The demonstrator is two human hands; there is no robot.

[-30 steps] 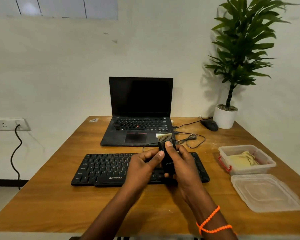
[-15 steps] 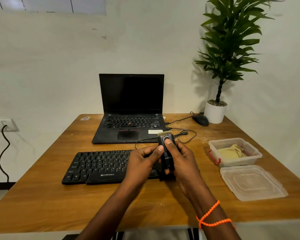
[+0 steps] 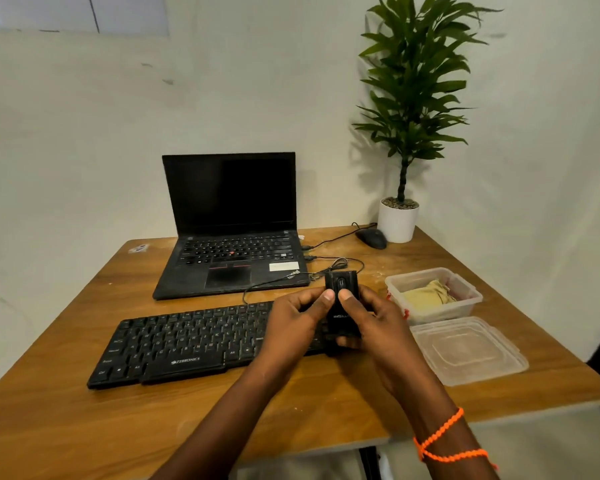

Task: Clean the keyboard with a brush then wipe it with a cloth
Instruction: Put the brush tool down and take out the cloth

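Note:
A black keyboard lies across the middle of the wooden table. Above its right end I hold a small black retractable brush upright in both hands. My left hand grips its left side with the thumb near the top. My right hand wraps its right side, thumb on the front slider. No bristles show at the brush's top. A yellow cloth lies in a clear plastic box to the right.
An open black laptop stands behind the keyboard, with cables trailing to a mouse and a potted plant at the back right. The box's clear lid lies near the right edge.
The brush's pale bristles, out at the top a second ago, have slid back into the black casing. Both hands stay on the brush; my view has shifted slightly.

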